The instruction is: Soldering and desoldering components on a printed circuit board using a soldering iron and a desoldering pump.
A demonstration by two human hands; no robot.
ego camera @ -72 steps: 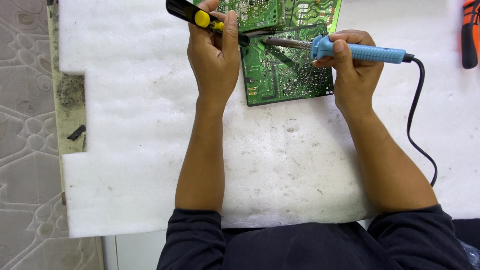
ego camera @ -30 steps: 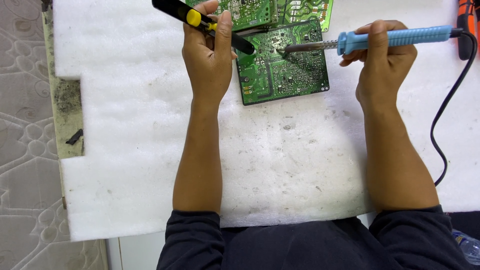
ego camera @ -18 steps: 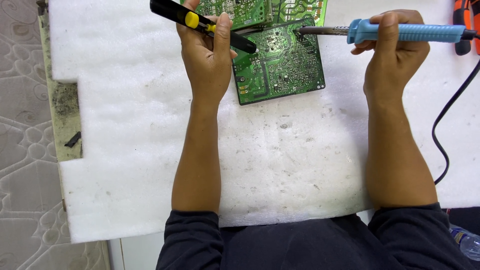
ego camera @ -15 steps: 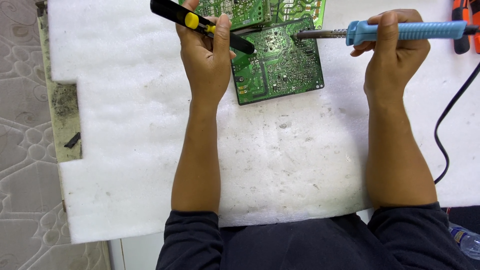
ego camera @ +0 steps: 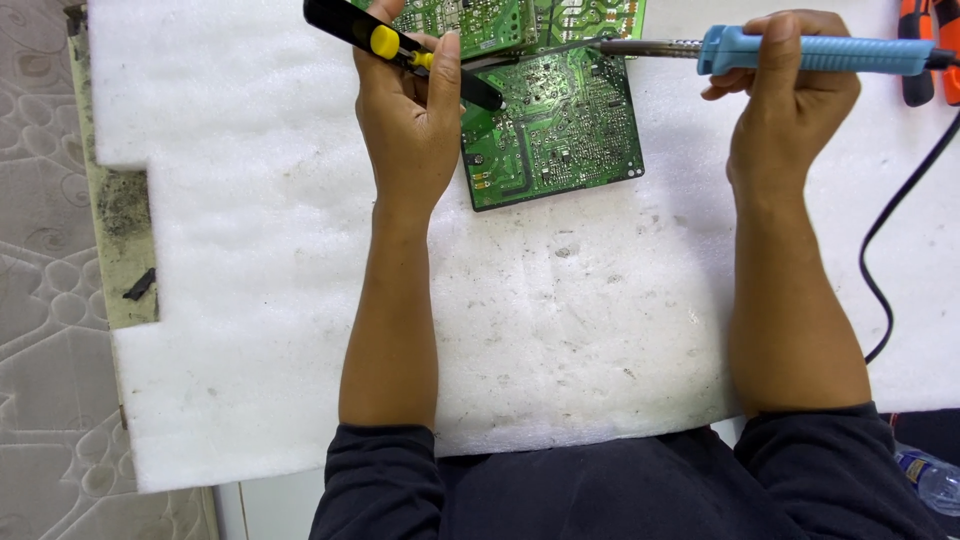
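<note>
Left hand (ego camera: 410, 120) was closed around a black tool with a yellow button (ego camera: 400, 45), its dark tip resting on the green circuit board (ego camera: 560, 130). Right hand (ego camera: 790, 90) gripped a blue-handled soldering iron (ego camera: 800, 52), held level, metal tip at the board's top edge. Board lay flat on white foam sheet (ego camera: 560, 330) near the top. Black cord (ego camera: 890, 230) trailed right; orange-handled tool (ego camera: 925, 40) in corner.

An electronics repair workshop: a green circuit board (ego camera: 555, 125) on a foam-padded counter (ego camera: 250, 230), a soldering iron (ego camera: 800, 52).
</note>
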